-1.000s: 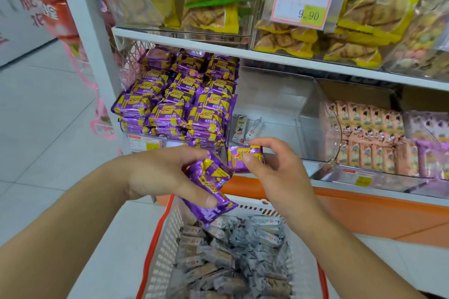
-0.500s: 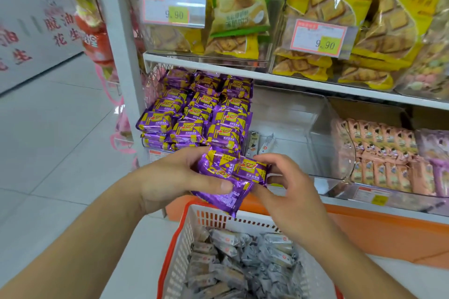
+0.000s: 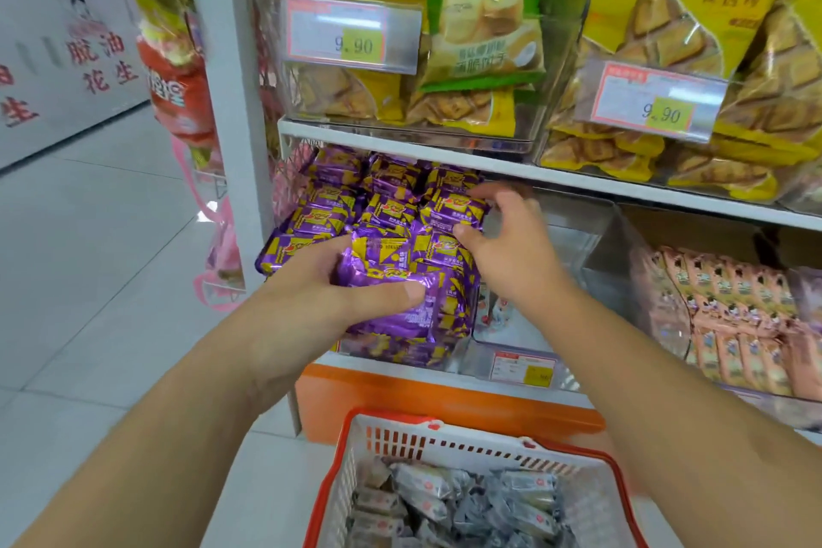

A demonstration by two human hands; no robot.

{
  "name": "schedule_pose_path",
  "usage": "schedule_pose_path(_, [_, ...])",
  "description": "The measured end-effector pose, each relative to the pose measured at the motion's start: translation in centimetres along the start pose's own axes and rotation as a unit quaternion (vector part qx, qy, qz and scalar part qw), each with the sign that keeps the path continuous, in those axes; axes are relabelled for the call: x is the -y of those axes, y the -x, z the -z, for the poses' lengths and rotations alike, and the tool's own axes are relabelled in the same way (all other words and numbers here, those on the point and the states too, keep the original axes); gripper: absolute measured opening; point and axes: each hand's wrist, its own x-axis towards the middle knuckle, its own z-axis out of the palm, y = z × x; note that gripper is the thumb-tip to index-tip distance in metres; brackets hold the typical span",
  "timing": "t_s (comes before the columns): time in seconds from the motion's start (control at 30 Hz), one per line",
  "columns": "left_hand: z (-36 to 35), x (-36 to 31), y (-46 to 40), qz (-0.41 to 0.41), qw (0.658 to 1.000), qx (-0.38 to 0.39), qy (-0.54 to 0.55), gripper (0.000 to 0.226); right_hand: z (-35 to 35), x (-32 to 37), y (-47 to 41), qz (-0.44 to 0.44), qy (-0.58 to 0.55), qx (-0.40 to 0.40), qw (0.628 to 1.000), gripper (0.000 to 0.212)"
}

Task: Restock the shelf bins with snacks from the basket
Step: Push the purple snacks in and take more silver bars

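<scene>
Left hand (image 3: 311, 294): fingers and thumb curled round a bunch of purple snack packs (image 3: 391, 280), thumb lying across the front wrapper.
Right hand (image 3: 507, 245): fingers spread and loosely bent over the stack, thumb tip touching a pack; whether it grips one, cannot tell.
Purple bin (image 3: 400, 352): piled full behind and under both sets of fingers.
Basket (image 3: 445, 436): below the wrists, holding silver-wrapped snacks (image 3: 449, 498).
Price tags: 2 above the fingers read 9.90.

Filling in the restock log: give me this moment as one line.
left hand: grips purple packets | right hand: pinches purple packet on bin pile | basket: silver snacks
</scene>
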Motion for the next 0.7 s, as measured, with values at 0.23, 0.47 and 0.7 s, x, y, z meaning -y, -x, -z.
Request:
schedule_pose_path(0.23, [0.0, 0.0, -1.3, -0.010, 1.000, -0.011, 0.025, 0.027, -1.7, -0.9, -2.5, 0.024, 0.071, -0.014, 0.997, 0.046])
schedule_pose_path(0.47, [-0.3, 0.2, -1.5, -0.009, 1.000, -0.025, 0.010, 0.015, -1.7, -0.6, -0.8, 0.081, 0.107, 0.046, 0.990, 0.052])
schedule_pose_path(0.7, [-0.3, 0.5, -1.7, 0.001, 0.998, -0.063, 0.027, 0.041, 1.5, 3.0, 4.8, 0.047, -0.137, 0.072, 0.987, 0.030])
